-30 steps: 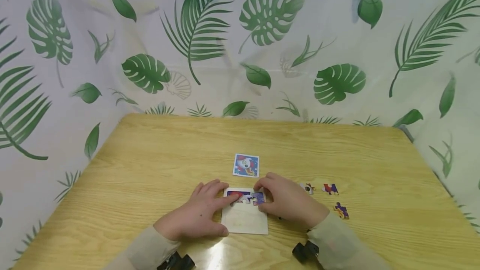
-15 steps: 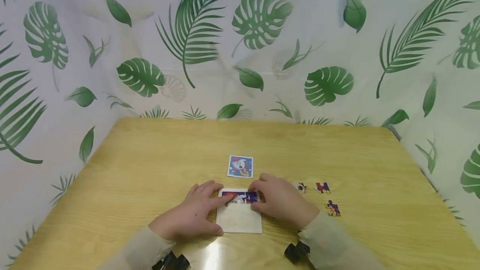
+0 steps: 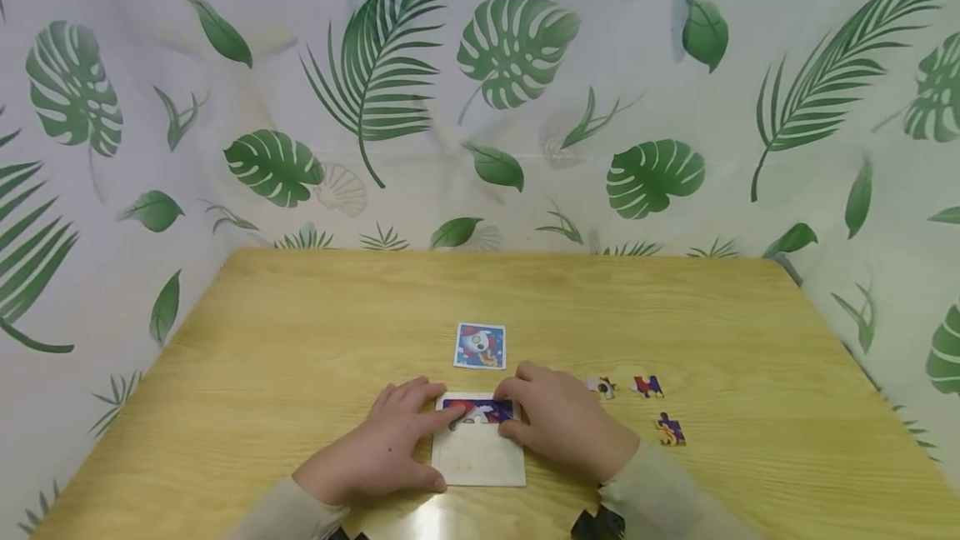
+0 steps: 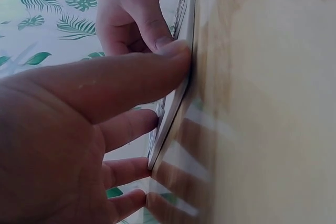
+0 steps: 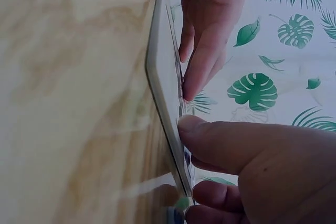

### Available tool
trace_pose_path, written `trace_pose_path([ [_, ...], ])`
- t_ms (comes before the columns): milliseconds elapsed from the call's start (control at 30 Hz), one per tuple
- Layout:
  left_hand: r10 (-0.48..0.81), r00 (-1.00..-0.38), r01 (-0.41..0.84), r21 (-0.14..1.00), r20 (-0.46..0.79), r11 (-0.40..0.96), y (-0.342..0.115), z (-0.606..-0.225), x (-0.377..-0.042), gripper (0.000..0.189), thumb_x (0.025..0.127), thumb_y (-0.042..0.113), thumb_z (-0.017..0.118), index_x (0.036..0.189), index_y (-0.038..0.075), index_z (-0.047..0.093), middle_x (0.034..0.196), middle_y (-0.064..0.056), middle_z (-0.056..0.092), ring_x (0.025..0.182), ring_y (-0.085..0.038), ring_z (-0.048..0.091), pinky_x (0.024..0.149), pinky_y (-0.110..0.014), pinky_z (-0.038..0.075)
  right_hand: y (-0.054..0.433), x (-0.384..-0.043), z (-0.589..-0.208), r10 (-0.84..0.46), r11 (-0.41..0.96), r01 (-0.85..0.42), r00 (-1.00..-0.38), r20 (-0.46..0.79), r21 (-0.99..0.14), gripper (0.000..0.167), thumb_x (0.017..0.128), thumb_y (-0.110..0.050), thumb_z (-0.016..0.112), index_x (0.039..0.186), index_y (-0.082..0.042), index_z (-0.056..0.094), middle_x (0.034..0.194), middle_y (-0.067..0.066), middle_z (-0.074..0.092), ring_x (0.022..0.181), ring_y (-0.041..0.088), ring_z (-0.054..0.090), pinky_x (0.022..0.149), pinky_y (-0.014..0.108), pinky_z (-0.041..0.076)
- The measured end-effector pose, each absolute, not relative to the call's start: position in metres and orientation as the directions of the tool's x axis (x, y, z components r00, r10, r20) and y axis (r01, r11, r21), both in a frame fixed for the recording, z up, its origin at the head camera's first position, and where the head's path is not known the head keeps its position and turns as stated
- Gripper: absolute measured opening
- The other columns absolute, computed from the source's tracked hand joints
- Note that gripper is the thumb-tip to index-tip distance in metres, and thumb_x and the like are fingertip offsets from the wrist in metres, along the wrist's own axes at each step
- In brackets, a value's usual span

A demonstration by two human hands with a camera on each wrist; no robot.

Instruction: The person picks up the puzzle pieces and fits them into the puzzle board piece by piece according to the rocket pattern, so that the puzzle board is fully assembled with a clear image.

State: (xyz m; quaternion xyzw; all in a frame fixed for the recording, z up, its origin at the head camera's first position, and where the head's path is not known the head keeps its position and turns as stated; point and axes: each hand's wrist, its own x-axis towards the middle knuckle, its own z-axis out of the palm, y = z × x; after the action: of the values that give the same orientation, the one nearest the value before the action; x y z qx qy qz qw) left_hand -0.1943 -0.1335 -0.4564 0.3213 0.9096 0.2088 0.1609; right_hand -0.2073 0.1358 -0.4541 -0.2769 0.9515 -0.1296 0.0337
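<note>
A pale square puzzle board (image 3: pixel 478 458) lies on the table, its upper row filled with red, white and purple puzzle pieces (image 3: pixel 477 415). My left hand (image 3: pixel 382 450) lies along the board's left side with fingers extended. Its index fingertip presses the fitted pieces and its thumb touches the board's lower left edge (image 4: pixel 176 100). At the upper right corner, my right hand (image 3: pixel 564 423) pinches the purple puzzle piece (image 3: pixel 501 412) with thumb and bent index finger. The right wrist view shows that thumb (image 5: pixel 191 125) against the board's face; much of this piece is hidden.
A picture card with a rocket (image 3: pixel 480 346) lies just beyond the board. Right of my right hand are loose puzzle pieces: a white one (image 3: pixel 602 387), a red and purple one (image 3: pixel 648 386), and a purple and yellow one (image 3: pixel 670 429). A leaf-print cloth (image 3: pixel 525 190) hangs behind the table.
The purple puzzle piece under my right hand has settled into line with the row, closing the gap beside the white piece. Both hands stay in place at the board; the head view has shifted slightly.
</note>
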Motion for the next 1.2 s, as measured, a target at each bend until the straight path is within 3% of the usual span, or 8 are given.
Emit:
trace_pose_path([
  [167, 0.649, -0.750, 0.532, 0.469, -0.126, 0.705, -0.137, -0.451, -0.194, 0.089, 0.080, 0.049, 0.081, 0.157, 0.028, 0.042, 0.161, -0.009, 0.030, 0.151, -0.037, 0.014, 0.117, -0.065, 0.005, 0.137, -0.208, -0.449, -0.548, 0.794, -0.535, -0.835, 0.041, -0.289, 0.030, 0.089, -0.042, 0.077, 0.113, -0.024, 0.074, 0.091, -0.012, 0.053, 0.067, 0.006, 0.047, 0.060, 0.026, 0.042],
  [400, 0.664, -0.739, 0.545, 0.477, -0.116, 0.690, -0.135, -0.447, -0.199, 0.091, 0.082, 0.049, 0.080, 0.157, 0.017, 0.041, 0.162, -0.010, 0.029, 0.151, -0.036, 0.013, 0.118, -0.061, 0.005, 0.145, -0.210, -0.439, -0.605, 0.767, -0.597, -0.795, 0.043, -0.235, 0.029, 0.092, -0.034, 0.075, 0.117, -0.020, 0.078, 0.092, -0.010, 0.056, 0.069, 0.006, 0.046, 0.060, 0.024, 0.042],
  [567, 0.659, -0.743, 0.534, 0.494, -0.113, 0.687, -0.130, -0.450, -0.199, 0.090, 0.082, 0.049, 0.080, 0.156, 0.014, 0.042, 0.161, -0.008, 0.030, 0.151, -0.035, 0.014, 0.119, -0.061, 0.006, 0.151, -0.212, -0.439, -0.634, 0.748, -0.633, -0.770, 0.065, -0.202, 0.030, 0.091, -0.033, 0.075, 0.119, -0.020, 0.078, 0.098, -0.007, 0.058, 0.079, 0.008, 0.048, 0.068, 0.028, 0.046],
  [833, 0.641, -0.756, 0.481, 0.551, -0.134, 0.682, -0.123, -0.464, -0.193, 0.099, 0.080, 0.051, 0.080, 0.157, 0.006, 0.038, 0.161, -0.009, 0.031, 0.151, -0.036, 0.014, 0.118, -0.063, 0.004, 0.162, -0.210, -0.450, -0.625, 0.752, -0.621, -0.778, 0.058, -0.221, 0.027, 0.091, -0.035, 0.075, 0.115, -0.022, 0.078, 0.106, -0.008, 0.064, 0.095, 0.012, 0.054, 0.084, 0.036, 0.051],
  [1200, 0.630, -0.766, 0.497, 0.505, -0.126, 0.705, -0.127, -0.457, -0.189, 0.096, 0.079, 0.047, 0.082, 0.154, 0.003, 0.041, 0.160, -0.011, 0.034, 0.151, -0.037, 0.018, 0.117, -0.065, 0.007, 0.156, -0.210, -0.454, -0.627, 0.735, -0.626, -0.774, 0.092, -0.259, 0.025, 0.092, -0.036, 0.075, 0.114, -0.024, 0.077, 0.106, -0.010, 0.064, 0.093, 0.011, 0.050, 0.083, 0.034, 0.047],
])
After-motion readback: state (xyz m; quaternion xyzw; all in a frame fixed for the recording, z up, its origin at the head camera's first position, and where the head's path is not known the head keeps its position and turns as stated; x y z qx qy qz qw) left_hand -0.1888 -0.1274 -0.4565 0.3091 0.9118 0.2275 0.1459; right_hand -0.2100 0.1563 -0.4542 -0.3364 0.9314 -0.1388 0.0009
